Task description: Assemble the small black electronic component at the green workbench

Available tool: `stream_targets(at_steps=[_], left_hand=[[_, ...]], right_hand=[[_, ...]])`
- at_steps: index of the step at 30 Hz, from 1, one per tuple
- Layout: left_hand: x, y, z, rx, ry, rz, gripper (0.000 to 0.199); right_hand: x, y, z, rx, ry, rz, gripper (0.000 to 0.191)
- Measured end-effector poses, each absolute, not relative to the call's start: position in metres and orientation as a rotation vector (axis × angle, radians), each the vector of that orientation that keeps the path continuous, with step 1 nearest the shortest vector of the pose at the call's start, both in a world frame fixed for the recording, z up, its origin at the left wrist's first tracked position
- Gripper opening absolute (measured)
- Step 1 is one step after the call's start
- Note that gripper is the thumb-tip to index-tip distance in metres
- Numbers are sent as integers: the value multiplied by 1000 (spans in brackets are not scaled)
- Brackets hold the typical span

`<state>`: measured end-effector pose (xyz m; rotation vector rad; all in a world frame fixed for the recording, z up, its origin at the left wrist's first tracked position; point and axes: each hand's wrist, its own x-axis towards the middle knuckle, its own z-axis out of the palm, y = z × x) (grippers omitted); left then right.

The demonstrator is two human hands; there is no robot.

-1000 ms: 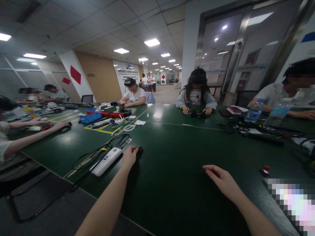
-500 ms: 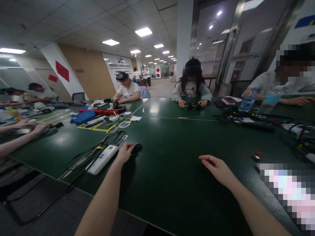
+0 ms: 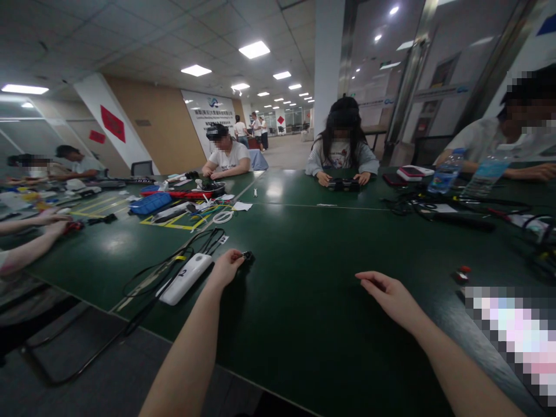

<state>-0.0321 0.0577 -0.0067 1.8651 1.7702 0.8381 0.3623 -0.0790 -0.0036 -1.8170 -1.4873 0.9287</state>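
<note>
My left hand (image 3: 228,268) is closed in a pinch on a small black object (image 3: 248,258), low over the green table (image 3: 299,324). The thing is too small to name. Beside this hand, to its left, lies a white power bank-like box (image 3: 186,278) marked "2", with black cables (image 3: 161,263) around it. Well apart on the right, my right hand (image 3: 388,295) hovers over the table with its fingers loosely stretched and nothing visible in them. Farther right are a small red and black object (image 3: 463,274) and a large flat thing (image 3: 516,341) blurred by pixels.
Across the table, a person (image 3: 343,150) holds a dark device (image 3: 344,184). Toward the back left lie a blue basket (image 3: 150,203), a coil of white cable (image 3: 223,216) and tools. Bottles (image 3: 446,172) and black cables crowd the right. At far left, another person's hands (image 3: 54,223) work.
The view has shifted slightly, so most things appear a little farther right. My left hand still pinches the small black object. At far left, the other person's hands now have something red.
</note>
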Motion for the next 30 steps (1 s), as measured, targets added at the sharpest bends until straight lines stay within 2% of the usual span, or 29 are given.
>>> stream_targets(at_steps=[19, 30], left_hand=[[-20, 48, 2, 2044, 1937, 665, 20], [-30, 56, -3, 1838, 1805, 787, 31]], right_hand=[[359, -82, 3, -1806, -1472, 904, 35], [365, -77, -6, -1780, -1491, 911, 34]])
